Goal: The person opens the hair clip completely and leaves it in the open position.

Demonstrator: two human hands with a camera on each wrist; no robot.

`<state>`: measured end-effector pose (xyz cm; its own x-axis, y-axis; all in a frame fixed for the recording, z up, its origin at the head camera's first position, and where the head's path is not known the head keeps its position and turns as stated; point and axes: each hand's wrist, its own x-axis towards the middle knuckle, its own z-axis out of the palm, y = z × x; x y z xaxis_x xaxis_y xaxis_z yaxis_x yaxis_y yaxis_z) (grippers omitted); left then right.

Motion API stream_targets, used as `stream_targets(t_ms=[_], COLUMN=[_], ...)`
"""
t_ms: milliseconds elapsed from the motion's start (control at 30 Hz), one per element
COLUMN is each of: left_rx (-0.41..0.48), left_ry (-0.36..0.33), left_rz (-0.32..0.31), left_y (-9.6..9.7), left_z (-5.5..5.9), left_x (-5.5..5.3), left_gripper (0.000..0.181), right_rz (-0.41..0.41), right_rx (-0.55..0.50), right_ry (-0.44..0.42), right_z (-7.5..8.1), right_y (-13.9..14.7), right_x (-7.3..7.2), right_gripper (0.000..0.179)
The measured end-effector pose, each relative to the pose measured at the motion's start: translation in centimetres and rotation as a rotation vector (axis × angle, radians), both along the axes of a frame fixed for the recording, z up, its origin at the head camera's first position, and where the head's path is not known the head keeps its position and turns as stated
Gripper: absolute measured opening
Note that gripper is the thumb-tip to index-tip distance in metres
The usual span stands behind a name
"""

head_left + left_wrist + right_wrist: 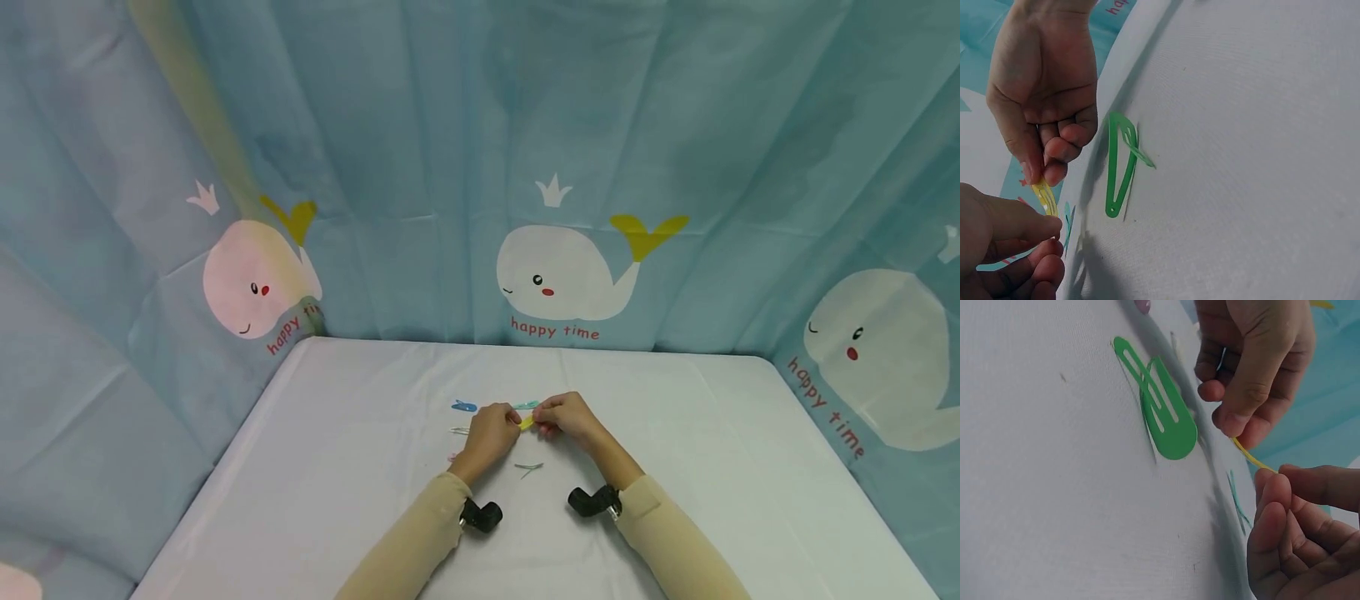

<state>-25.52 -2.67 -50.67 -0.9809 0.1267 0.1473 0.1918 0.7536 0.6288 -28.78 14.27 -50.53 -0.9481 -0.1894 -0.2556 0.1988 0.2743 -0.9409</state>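
Observation:
A small yellow snap hair clip (527,422) with pale spots is stretched between both hands above the white table. My left hand (492,432) pinches one end with thumb and fingertips. At the other end, my right hand (572,417) pinches it the same way. Seen edge-on in the right wrist view, the yellow clip (1250,456) looks slightly bowed. Nearer to me lies a green snap hair clip (1113,165), its inner tongue sprung out of the frame. Fingers hide both ends of the yellow clip.
Beyond the left hand lies a blue hair clip (464,406), with a whitish clip (458,431) and a partly hidden pink one (452,457) nearer. A teal clip (527,405) lies just behind the hands. A blue whale-print curtain (450,208) surrounds the table (360,417).

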Motion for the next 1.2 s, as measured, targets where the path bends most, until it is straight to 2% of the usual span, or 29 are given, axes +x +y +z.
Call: stream_targets(t_ms=[333, 600, 967, 1200], left_rx=[0.091, 0.183, 0.348, 0.428], left_ry=[-0.031, -0.114, -0.224, -0.285], left_rz=[0.000, -0.025, -0.079, -0.069], left_y=[-0.5, -0.3, -0.6, -0.7], left_z=[0.3, 0.5, 1.6, 2.1], left_x=[0.5, 1.0, 1.1, 1.1], left_gripper=[0.005, 0.006, 0.009, 0.013], right_rz=[-0.025, -0.032, -0.033, -0.020], right_rx=[-0.053, -0.082, -0.121, -0.180], right_ry=[-0.006, 0.000, 0.021, -0.001], right_z=[0.3, 0.5, 1.8, 2.3], right_y=[0.2, 0.5, 1.1, 1.4], right_x=[0.9, 1.7, 3.1, 3.7], right_gripper=[0.016, 0.017, 0.021, 0.025])
